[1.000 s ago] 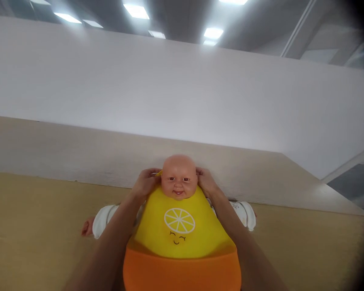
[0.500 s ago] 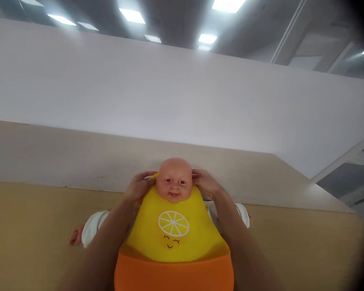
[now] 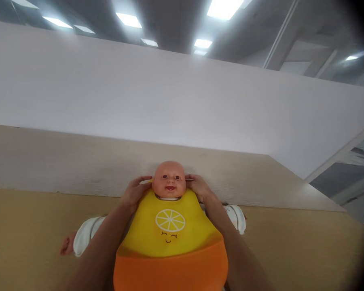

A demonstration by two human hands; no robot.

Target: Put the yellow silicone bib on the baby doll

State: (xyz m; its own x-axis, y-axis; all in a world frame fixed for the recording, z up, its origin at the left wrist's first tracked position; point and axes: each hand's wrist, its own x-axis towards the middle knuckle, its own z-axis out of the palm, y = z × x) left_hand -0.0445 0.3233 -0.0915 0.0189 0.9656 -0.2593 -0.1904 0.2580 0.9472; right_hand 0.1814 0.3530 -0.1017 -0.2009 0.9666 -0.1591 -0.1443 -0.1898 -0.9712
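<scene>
A baby doll (image 3: 169, 179) in a white garment lies on its back on a light wooden table (image 3: 24, 230), arms spread out. A yellow bib (image 3: 170, 230) with a lemon print and an orange pocket covers its chest. My left hand (image 3: 135, 191) grips the bib's neck strap at the left side of the doll's head. My right hand (image 3: 198, 187) grips the strap at the right side. The strap ends behind the neck are hidden.
The doll's white sleeves (image 3: 85, 238) reach out to both sides on the table. Behind the doll rises a pale low panel (image 3: 79, 161), then a white wall (image 3: 170, 101). A gap to the floor shows at the far right (image 3: 346, 182).
The bib has slid down off the doll's chin, and the collar now shows under it. Both hands stay at the sides of the head. The view has shifted slightly.
</scene>
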